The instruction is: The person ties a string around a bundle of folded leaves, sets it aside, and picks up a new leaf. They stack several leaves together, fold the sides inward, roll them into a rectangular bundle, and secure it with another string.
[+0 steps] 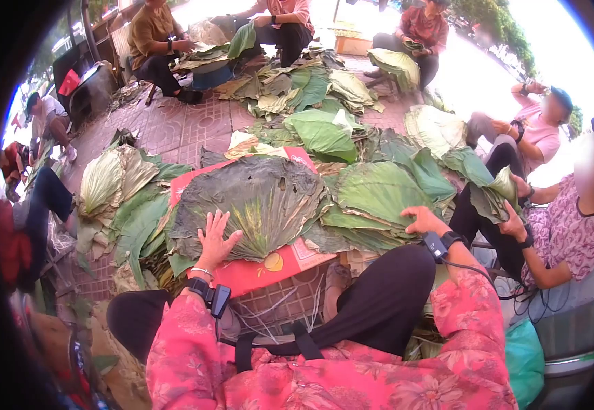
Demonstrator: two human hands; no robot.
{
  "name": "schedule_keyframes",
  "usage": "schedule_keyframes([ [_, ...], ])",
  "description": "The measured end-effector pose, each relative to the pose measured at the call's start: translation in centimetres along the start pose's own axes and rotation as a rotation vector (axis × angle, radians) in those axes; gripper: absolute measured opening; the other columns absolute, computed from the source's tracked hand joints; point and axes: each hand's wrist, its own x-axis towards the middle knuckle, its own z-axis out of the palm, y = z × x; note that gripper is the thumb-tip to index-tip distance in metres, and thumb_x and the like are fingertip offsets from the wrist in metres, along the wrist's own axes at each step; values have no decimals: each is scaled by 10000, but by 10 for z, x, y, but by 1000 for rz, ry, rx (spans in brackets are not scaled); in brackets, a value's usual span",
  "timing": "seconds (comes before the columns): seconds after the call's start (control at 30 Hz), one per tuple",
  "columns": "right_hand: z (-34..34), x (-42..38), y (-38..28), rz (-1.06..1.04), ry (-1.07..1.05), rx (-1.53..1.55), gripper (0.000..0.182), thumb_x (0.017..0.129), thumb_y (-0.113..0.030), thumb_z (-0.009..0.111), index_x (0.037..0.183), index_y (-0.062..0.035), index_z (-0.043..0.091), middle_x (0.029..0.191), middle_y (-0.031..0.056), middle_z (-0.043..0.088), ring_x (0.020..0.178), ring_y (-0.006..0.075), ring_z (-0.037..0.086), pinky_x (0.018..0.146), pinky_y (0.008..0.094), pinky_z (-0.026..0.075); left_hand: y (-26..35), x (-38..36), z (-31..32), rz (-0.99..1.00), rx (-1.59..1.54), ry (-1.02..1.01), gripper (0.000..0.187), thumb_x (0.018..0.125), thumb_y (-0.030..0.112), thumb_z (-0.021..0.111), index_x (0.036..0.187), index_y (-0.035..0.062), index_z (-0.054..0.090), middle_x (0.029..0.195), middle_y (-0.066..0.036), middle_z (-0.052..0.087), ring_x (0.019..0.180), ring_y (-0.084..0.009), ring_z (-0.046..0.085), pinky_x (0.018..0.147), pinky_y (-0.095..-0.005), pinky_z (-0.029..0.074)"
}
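Observation:
A large dark dried lotus leaf (242, 198) lies spread on a red cardboard box (242, 275) in front of my knees. My left hand (216, 240) rests on the leaf's near left part with its fingers spread flat. To the right is a stack of greener lotus leaves (375, 191). My right hand (425, 221) is at the stack's near right edge, fingers bent and apart, just above my raised knee.
More leaf piles lie at the left (123, 179) and beyond the box (321, 133). A person (563, 212) close on the right handles folded leaves (495, 195). Other people sit around the paved ground (174, 130). White straps (270, 316) lie below the box.

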Motion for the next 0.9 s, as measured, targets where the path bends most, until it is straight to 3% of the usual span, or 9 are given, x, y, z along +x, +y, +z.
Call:
schedule_keyframes([
  [0.1, 0, 0, 13, -103, 14, -105, 439, 599, -125, 713, 1026, -55, 637, 951, 188, 638, 881, 322, 607, 815, 348, 466, -2, 0, -1, 16, -45, 65, 707, 780, 520, 581, 1354, 170, 361, 1448, -95, 270, 1365, -282, 159, 1021, -627, 80],
  [0.23, 1, 5, 23, -166, 136, -150, 306, 689, -126, 598, 980, -39, 638, 868, 197, 636, 824, 341, 610, 771, 356, 475, 14, -3, -9, 65, -23, 141, 674, 778, 460, 612, 1332, 151, 388, 1417, -103, 327, 1350, -283, 205, 1029, -603, 109],
  [0.4, -35, -4, -38, -155, 397, -20, 231, 745, -142, 544, 907, -5, 635, 845, 203, 626, 806, 340, 611, 735, 369, 473, 41, 4, -14, 271, -168, 191, 608, 776, 334, 644, 1298, 113, 422, 1361, -140, 391, 1288, -299, 317, 1041, -469, 231],
  [0.53, -42, -4, -67, -213, 208, -3, 234, 753, -137, 556, 917, 15, 622, 820, 210, 621, 776, 321, 612, 724, 356, 471, 79, 7, -13, 441, -295, 144, 588, 766, 255, 658, 1278, 78, 431, 1318, -176, 421, 1229, -322, 388, 1015, -388, 317],
  [0.77, -56, -7, -122, -390, 371, -125, 191, 757, -91, 540, 901, 11, 614, 794, 208, 613, 772, 349, 597, 706, 374, 467, 132, 5, -17, 616, -298, 71, 583, 770, 247, 646, 1277, 69, 420, 1296, -181, 433, 1215, -328, 393, 1004, -398, 331],
  [0.87, -65, -7, -129, -364, 292, -182, 165, 770, -88, 539, 892, -17, 622, 810, 193, 618, 793, 352, 594, 723, 378, 468, 152, 12, -13, 650, -302, 58, 586, 772, 251, 639, 1284, 83, 409, 1298, -178, 425, 1224, -325, 382, 997, -413, 336],
  [0.9, -69, -3, -126, -368, 384, -233, 161, 775, -93, 536, 891, -24, 623, 816, 189, 619, 797, 353, 593, 725, 383, 469, 154, 14, -3, 657, -302, 56, 584, 774, 250, 636, 1286, 89, 405, 1302, -176, 419, 1226, -324, 378, 992, -426, 338],
])
